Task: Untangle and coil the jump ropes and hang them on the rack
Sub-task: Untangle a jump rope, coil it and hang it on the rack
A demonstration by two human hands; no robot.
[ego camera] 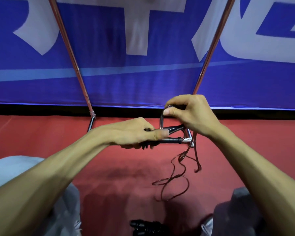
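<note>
Your left hand point(134, 133) has its fingers point(160, 135) curled tight round a pair of black handles point(170, 140). The thumb presses down on top, and the grips poke out to the right, past your fingertips. Just beyond those tips, your right hand point(191, 113) is up a little higher. Its thumb and forefinger are pinched together on a loop of the thin, dark cord point(161, 120).

That loop drops from the pinch straight down to the handles, so the two hands sit near each other with a short run of cord between them. The rest of the cord spills down from under your right palm, hangs below your right fingers and lands in loose, overlapping curls on the red floor point(41, 133). That part is tangled, not coiled.

Straight ahead of both sets of fingers stands the rack point(70, 53). Its two chrome poles rise and lean apart, one beyond your left knuckles and one right behind your right hand, with the feet down on the floor. Behind the poles hangs a blue banner point(109, 74) with large white lettering.

Well below your wrists, at the near edge of the view, a second set of black handles point(146, 226) lies on the floor between your grey-trousered knees point(15, 167).
</note>
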